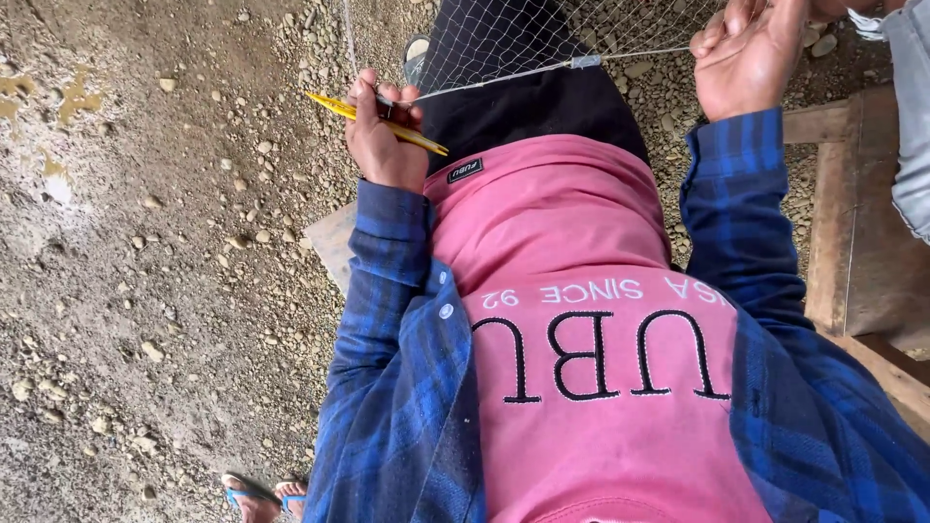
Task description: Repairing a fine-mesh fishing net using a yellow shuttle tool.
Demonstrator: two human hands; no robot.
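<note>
My left hand [383,136] is closed on a yellow netting needle [334,107] that pokes out both sides of the fist, and it also pinches the edge cord of a fine mesh fishing net [504,39]. The cord runs taut to the right, past a small grey sleeve [584,61], to my right hand [746,58]. That hand is clenched on the net near the top edge. The net hangs in front of my dark trousers [533,102]. My pink shirt [581,320] and blue plaid sleeves [387,320] fill the lower frame.
Gravelly dirt ground [145,242] spreads to the left. A wooden bench [862,242] stands at the right. Another person's grey sleeve [911,116] shows at the top right. Feet in blue sandals [257,496] stand at the bottom left.
</note>
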